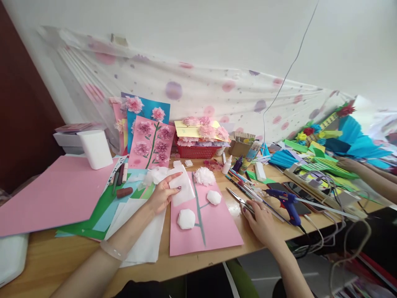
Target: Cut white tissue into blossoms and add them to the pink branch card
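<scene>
**A:** Where are the hands, taking the pink card [217, 231] as the fixed mark?

**B:** The left hand [161, 194] is at the card's upper left corner. Its thumb and fingers pinch a white tissue sheet [183, 191], which hangs partly over that corner. The right hand [259, 217] is just off the card's right edge, with its fingers lying on the handle end of the scissors [238, 198]. I cannot tell whether they have closed round the handles.

**A:** What is on the card itself?

**B:** A green stem [198, 211] runs up its middle, with three white tissue flowers [186, 219] beside it. I cannot tell whether they are stuck down.

**A:** So what might go wrong?

**B:** The tissue looks thin and limp, so I judge a tight pinch or a tug could tear or crease it. If the sheet drags across the card, it could catch the flowers and shift them.

**A:** And on the scissors' side?

**B:** The blades point away from the card into a heap of pens, so lifting them carelessly could scatter those. The blue glue gun [287, 203] lies just beyond the right hand, farther from the card, and its cable [310, 231] trails over the surface [62, 256]. A sleeve or wrist could snag the cable. If the nozzle is hot, a brush against it could burn.

**A:** Is anyone else close?

**B:** Another person's hand [350, 164] is well off to the card's right, clear of both.
</scene>
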`<state>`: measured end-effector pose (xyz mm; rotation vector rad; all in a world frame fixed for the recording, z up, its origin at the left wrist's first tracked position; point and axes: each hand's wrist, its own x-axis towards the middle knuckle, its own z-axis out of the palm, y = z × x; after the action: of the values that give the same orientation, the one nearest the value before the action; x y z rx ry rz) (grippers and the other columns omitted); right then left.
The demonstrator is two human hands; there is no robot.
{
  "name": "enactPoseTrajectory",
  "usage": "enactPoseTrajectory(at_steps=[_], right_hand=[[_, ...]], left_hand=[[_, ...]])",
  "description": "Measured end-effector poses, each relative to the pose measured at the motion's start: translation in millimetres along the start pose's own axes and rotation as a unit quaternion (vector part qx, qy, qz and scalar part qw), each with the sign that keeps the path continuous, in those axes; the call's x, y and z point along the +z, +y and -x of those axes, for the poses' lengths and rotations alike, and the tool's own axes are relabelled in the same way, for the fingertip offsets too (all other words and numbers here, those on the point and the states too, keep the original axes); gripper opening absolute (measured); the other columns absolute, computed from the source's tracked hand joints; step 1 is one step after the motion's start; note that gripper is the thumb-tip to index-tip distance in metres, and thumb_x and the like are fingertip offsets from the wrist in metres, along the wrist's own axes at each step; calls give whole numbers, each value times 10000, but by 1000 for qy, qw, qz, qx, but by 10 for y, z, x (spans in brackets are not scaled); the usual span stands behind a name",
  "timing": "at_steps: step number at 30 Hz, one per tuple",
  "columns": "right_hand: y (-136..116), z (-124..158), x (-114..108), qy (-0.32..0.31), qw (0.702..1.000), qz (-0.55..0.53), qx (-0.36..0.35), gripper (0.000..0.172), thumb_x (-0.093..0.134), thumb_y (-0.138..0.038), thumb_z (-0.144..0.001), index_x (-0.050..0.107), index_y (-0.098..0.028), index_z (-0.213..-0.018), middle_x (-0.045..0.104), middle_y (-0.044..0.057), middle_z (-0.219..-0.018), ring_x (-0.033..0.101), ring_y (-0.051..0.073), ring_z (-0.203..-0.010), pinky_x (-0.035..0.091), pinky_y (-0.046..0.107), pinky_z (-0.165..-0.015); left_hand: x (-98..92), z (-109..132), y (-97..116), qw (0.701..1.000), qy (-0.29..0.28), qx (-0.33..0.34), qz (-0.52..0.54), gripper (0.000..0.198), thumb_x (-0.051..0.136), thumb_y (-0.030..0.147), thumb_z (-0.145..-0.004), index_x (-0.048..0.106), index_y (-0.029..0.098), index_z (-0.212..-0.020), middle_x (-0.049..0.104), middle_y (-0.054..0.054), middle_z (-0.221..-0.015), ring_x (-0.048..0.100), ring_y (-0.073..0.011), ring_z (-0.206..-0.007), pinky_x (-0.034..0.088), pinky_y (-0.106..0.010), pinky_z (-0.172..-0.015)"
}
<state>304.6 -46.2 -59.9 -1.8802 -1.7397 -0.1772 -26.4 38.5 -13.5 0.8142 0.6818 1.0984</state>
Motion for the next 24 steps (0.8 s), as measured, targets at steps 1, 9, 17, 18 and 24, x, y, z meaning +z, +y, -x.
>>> enactPoseTrajectory(at_steps=[1,9,17,18,24], right_hand=[[60,29,32,-4,1000,-1,-1,332,409,-350,-842,614,-162,-1023,644,186,-1097,568,339,-1082,403,517,-936],[182,102,1,11,1000,-22,-7,316,392,-251,-822,654,-162,-975,638,179,-1107,596,299,-1033,448,452,-917],[195,-69,-157,-52,998,-16,21,191,540,-273,-725,695,-197,-805,690,128,-838,636,289,-779,465,378,-725],[187,-78,-172,-49,998,-21,28,167,561,-279,-716,692,-199,-781,692,125,-825,636,291,-778,463,378,-719],[-52,-26,-400,79,962,-226,132,301,628,-391,-767,639,-192,-993,704,117,-946,652,282,-904,501,414,-777]], left_hand=[[-17,-11,-14,1000,1,-8,0,551,681,-10,-624,636,181,-1139,733,-54,-901,691,-139,-766,536,-224,-717],[-78,-39,-36,999,12,-27,17,504,628,-52,-606,669,140,-1070,739,-78,-878,698,-153,-740,542,-221,-671],[-42,0,5,999,18,-28,20,503,622,-46,-619,677,148,-1079,731,-68,-885,692,-146,-742,542,-214,-664],[-40,2,3,999,18,-28,20,506,622,-48,-617,676,146,-1081,730,-68,-881,691,-147,-742,542,-214,-664],[-3,21,-23,999,16,-41,15,514,625,-35,-626,670,165,-1097,733,-57,-859,690,-143,-705,545,-215,-625]])
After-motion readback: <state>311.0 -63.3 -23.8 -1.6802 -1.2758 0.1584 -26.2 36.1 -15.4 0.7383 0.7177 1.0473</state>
